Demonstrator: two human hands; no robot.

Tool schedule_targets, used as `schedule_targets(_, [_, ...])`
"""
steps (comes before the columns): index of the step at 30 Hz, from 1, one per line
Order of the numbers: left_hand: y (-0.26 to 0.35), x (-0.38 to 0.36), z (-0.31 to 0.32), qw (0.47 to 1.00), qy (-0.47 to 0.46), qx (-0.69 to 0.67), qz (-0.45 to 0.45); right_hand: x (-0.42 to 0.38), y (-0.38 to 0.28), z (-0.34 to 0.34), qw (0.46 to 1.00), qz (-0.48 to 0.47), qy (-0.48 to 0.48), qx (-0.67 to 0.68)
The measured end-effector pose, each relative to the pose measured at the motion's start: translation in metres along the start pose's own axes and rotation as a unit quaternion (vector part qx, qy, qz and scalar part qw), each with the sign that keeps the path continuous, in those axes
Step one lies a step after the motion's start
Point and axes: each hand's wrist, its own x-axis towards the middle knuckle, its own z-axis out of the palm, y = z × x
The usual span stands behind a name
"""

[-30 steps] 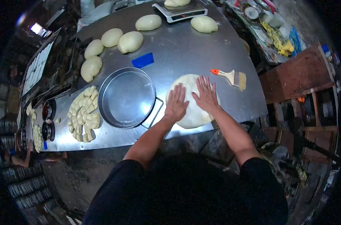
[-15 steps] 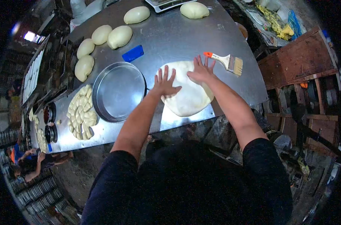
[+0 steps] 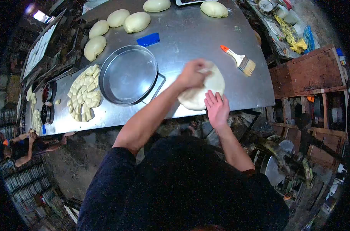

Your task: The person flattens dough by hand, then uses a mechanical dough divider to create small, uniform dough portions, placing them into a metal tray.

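A flattened round of pale dough [image 3: 194, 99] lies near the front edge of the metal table. My left hand [image 3: 193, 74] is over its upper left part, fingers curled and blurred by motion; whether they grip the dough is unclear. At the dough's lower right edge is my right hand [image 3: 217, 109], palm turned up and fingers stretched out, touching the rim. Left of the dough stands a round metal pan [image 3: 129, 75] with nothing in it. A brush with an orange-tipped handle [image 3: 238, 60] lies to the right, beyond the dough.
Smooth dough balls [image 3: 137, 22] lie at the back, near a blue scraper [image 3: 148, 39]. Cut dough pieces [image 3: 83, 93] are heaped left of the pan. Another person [image 3: 25, 148] is at the far left. Wooden shelving [image 3: 308, 73] stands at the right.
My left hand has moved right and its fingers have curled. My right hand has come down to the dough's near edge and turned palm up. The view has shifted, and the dough's outline is different.
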Motion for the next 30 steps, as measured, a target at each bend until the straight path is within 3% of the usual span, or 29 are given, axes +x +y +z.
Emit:
schedule_targets(1, [0.038,-0.026,0.008,0.988,-0.07,0.021,0.139,-0.008,0.006,0.001,0.996,0.006,-0.004,0.086])
schedule_targets(2, [0.068,-0.06,0.019,0.968,-0.136,-0.025,0.21,-0.015,0.015,-0.003,0.993,-0.014,-0.073,0.097])
schedule_targets(4, [0.122,-0.123,0.014,0.914,-0.331,0.025,0.234,-0.037,0.021,-0.005,0.989,-0.021,-0.121,0.076])
schedule_targets(6, [0.109,-0.156,-0.001,0.903,-0.356,-0.005,0.239,-0.066,0.017,0.0,0.989,-0.021,-0.144,0.033])
schedule_targets(7, [0.101,-0.163,-0.019,0.941,-0.33,-0.031,0.069,-0.079,0.014,0.004,0.988,-0.023,-0.154,0.016])
schedule_targets(8, [0.077,-0.166,-0.031,0.983,-0.165,0.019,0.082,-0.088,0.012,0.01,0.987,-0.026,-0.161,-0.002])
schedule_targets(9, [0.052,-0.176,-0.044,0.999,0.029,-0.01,0.03,-0.099,0.01,0.015,0.985,-0.03,-0.17,-0.018])
schedule_targets(10, [0.012,-0.168,-0.056,0.981,0.143,-0.059,-0.119,-0.105,0.01,0.022,0.983,-0.032,-0.176,-0.032])
schedule_targets(12, [0.047,-0.177,-0.066,0.9,0.02,-0.249,-0.356,-0.107,0.021,0.035,0.981,-0.029,-0.181,-0.062])
schedule_targets(13, [0.053,-0.176,-0.056,0.882,-0.043,-0.399,-0.247,-0.109,0.027,0.039,0.98,-0.032,-0.18,-0.078])
schedule_targets(14, [0.059,-0.174,-0.044,0.83,-0.105,-0.533,-0.127,-0.11,0.029,0.045,0.979,-0.036,-0.18,-0.091])
schedule_targets(16, [0.07,-0.175,-0.06,0.815,-0.065,-0.565,-0.115,-0.111,0.016,0.06,0.975,-0.066,-0.183,-0.104])
schedule_targets(18, [0.068,-0.191,-0.091,0.893,0.031,-0.428,-0.133,-0.109,-0.02,0.087,0.966,-0.115,-0.206,-0.104])
schedule_targets(20, [0.029,-0.209,-0.096,0.901,-0.027,-0.416,-0.12,-0.107,-0.04,0.099,0.962,-0.133,-0.214,-0.106])
schedule_targets(22, [0.01,-0.214,-0.08,0.804,-0.117,-0.562,-0.153,-0.111,-0.021,0.072,0.966,-0.107,-0.199,-0.127])
schedule_targets(23, [-0.006,-0.207,-0.071,0.781,-0.171,-0.579,-0.159,-0.112,-0.006,0.054,0.969,-0.091,-0.189,-0.134])
schedule_targets(24, [-0.011,-0.193,-0.057,0.789,-0.102,-0.577,-0.186,-0.116,0.011,0.04,0.971,-0.073,-0.18,-0.14])
schedule_targets(26, [0.025,-0.183,-0.036,0.722,-0.082,-0.676,-0.123,-0.115,0.021,0.036,0.973,-0.048,-0.171,-0.145])
schedule_targets(28, [0.037,-0.178,-0.038,0.731,-0.09,-0.672,-0.083,-0.094,0.009,0.057,0.972,-0.054,-0.176,-0.145])
schedule_targets(29, [0.012,-0.173,-0.049,0.811,-0.013,-0.577,-0.1,-0.073,-0.004,0.066,0.971,-0.067,-0.177,-0.143])
schedule_targets(30, [0.016,-0.179,-0.057,0.824,-0.008,-0.545,-0.158,-0.064,-0.029,0.073,0.969,-0.089,-0.173,-0.15])
